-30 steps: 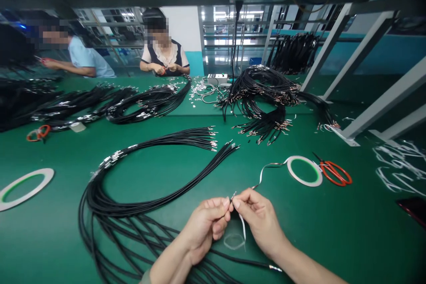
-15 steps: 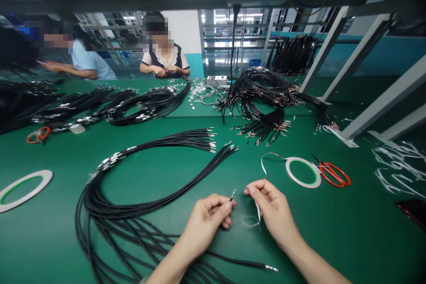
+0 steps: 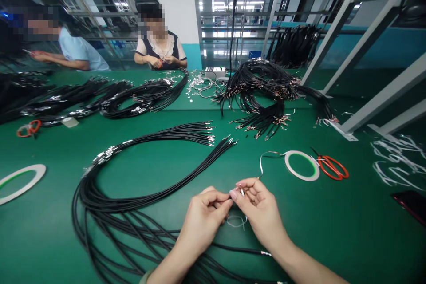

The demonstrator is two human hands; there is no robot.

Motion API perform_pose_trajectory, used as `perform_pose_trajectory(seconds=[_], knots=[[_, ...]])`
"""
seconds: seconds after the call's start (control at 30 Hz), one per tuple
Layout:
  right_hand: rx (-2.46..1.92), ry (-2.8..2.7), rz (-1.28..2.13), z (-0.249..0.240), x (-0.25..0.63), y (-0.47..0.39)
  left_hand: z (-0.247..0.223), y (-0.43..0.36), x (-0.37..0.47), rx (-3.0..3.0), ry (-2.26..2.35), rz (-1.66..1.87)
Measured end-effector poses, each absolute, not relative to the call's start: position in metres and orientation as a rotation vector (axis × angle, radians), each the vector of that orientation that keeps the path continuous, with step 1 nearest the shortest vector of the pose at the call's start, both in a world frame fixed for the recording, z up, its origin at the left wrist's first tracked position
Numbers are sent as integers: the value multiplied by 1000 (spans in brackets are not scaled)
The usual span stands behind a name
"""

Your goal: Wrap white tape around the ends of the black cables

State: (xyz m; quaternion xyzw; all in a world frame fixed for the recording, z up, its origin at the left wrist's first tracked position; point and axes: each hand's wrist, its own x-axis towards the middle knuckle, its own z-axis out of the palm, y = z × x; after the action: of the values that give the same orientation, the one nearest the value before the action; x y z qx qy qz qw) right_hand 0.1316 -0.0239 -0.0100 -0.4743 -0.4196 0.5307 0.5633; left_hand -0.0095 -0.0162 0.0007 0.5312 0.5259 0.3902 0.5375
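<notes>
Near the lower middle, my left hand [image 3: 208, 213] pinches a black cable close to its tip. Touching or almost touching it, my right hand [image 3: 258, 204] holds a thin white strip [image 3: 246, 218] between thumb and fingers, at the cable's end. The fingertips partly hide that end. Part of the strip curls below the fingers, and another part runs up to a white tape roll [image 3: 288, 171] at the right. A looped bundle of black cables [image 3: 133, 202] with bare metal ends lies to the left and passes below my left hand.
Orange-handled scissors [image 3: 333, 168] lie beside the roll. Another tape roll [image 3: 40, 177] and orange scissors [image 3: 29, 128] are at the left. Cable piles [image 3: 259, 80] stretch across the back, where two people sit. Metal legs [image 3: 382, 84] stand at the right, near white scraps [image 3: 396, 155] and a dark phone-like object [image 3: 411, 206].
My right hand has moved left with the white strip and now meets my left hand at the cable's tip. The whole view has shifted slightly.
</notes>
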Motion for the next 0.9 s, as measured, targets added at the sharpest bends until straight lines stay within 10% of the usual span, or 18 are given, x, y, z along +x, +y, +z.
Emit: perform_pose_trajectory(seconds=[0.9], knots=[[-1154, -967, 1218, -8, 155, -13, 20, -17, -28, 1270, 999, 488]])
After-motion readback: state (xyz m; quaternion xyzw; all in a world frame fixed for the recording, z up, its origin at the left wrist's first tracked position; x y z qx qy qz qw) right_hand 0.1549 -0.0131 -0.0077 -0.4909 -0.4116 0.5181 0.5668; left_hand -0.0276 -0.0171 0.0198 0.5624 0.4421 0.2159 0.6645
